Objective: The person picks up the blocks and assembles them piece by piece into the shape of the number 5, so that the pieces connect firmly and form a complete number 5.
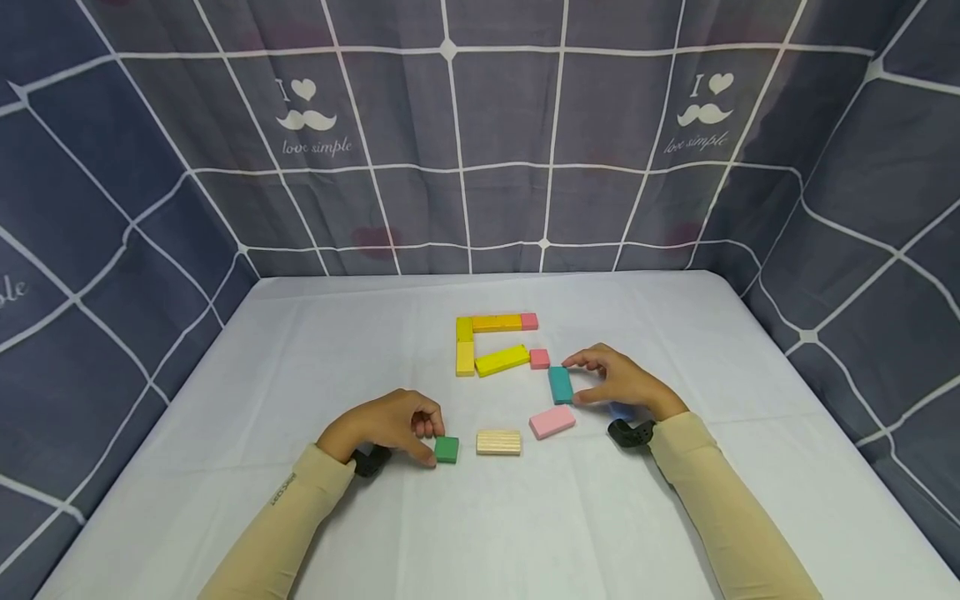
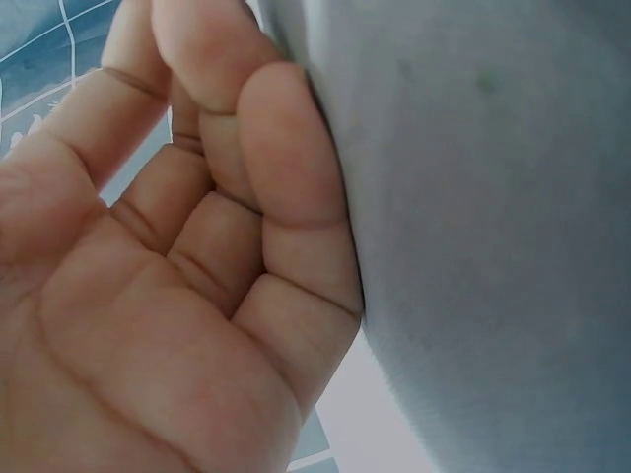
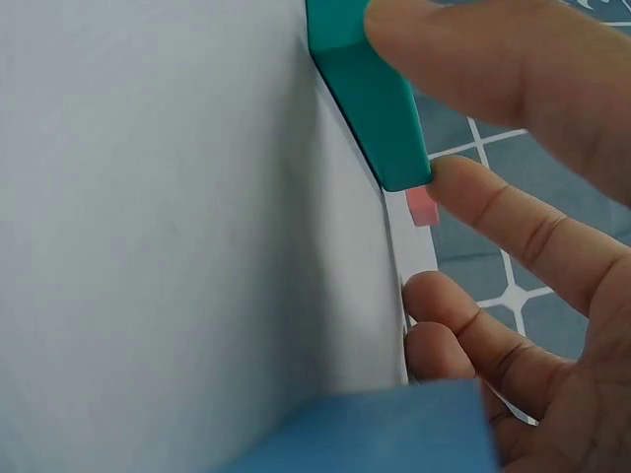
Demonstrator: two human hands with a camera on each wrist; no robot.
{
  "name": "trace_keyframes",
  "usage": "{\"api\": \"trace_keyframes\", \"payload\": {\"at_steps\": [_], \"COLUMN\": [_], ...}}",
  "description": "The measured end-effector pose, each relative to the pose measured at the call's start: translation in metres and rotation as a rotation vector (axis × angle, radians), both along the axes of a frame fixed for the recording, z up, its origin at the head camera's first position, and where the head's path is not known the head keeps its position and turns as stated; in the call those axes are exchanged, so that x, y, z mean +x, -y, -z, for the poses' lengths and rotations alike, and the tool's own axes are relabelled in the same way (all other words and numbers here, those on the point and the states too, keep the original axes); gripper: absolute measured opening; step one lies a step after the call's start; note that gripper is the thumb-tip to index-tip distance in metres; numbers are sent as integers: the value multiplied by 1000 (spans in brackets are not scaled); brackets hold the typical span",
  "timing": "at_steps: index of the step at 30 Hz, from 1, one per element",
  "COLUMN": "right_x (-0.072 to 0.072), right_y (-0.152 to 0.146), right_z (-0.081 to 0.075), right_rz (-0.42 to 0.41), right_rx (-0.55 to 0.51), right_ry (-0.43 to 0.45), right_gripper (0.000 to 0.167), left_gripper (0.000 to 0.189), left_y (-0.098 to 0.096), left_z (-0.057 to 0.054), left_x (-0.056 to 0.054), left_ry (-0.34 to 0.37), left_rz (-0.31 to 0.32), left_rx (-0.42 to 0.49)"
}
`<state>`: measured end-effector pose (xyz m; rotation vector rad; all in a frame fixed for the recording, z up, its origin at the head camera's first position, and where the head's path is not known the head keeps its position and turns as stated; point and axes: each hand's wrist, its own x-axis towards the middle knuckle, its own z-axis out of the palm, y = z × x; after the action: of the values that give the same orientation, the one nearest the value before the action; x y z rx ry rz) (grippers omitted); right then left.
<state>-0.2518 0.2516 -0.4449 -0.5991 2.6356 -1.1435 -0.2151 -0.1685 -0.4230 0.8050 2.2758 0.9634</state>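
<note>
My left hand (image 1: 390,425) is low over the cloth, with thumb and forefinger at the left side of a small green block (image 1: 446,450), pinching it. In the left wrist view the curled fingers (image 2: 296,148) rest along the white cloth, and the block is hidden. A teal block (image 1: 560,385) lies between the thumb and forefinger of my right hand (image 1: 622,383). The right wrist view has the thumb on one end of the teal block (image 3: 370,108) and the forefinger at its other end; the remaining fingers (image 3: 444,305) are loosely bent.
Yellow blocks (image 1: 465,346) form a corner farther back, ending in a pink block (image 1: 528,322). A tilted yellow block (image 1: 502,360) and a pink cube (image 1: 539,359) lie nearby. Closer are a ridged cream block (image 1: 498,442) and a pink block (image 1: 552,422). A blue block (image 1: 621,411) is partly under my right hand.
</note>
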Motion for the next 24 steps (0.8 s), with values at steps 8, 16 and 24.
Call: {"api": "trace_keyframes", "payload": {"at_steps": [8,16,24], "right_x": [1,2,3], "right_y": [7,13,15], "right_z": [-1,-4,-5], "right_rz": [-48,-56,-57], "right_rx": [7,11,9], "right_ry": [-43,-55,-61], "right_gripper": [56,57,57], "left_gripper": [27,27,27], "left_y": [1,1,1], "left_z": [0,1,2], "left_x": [-1,-3,-3], "left_ry": [0,-4,0], "left_rz": [-2,1,-2], "left_rx": [1,5,1]}}
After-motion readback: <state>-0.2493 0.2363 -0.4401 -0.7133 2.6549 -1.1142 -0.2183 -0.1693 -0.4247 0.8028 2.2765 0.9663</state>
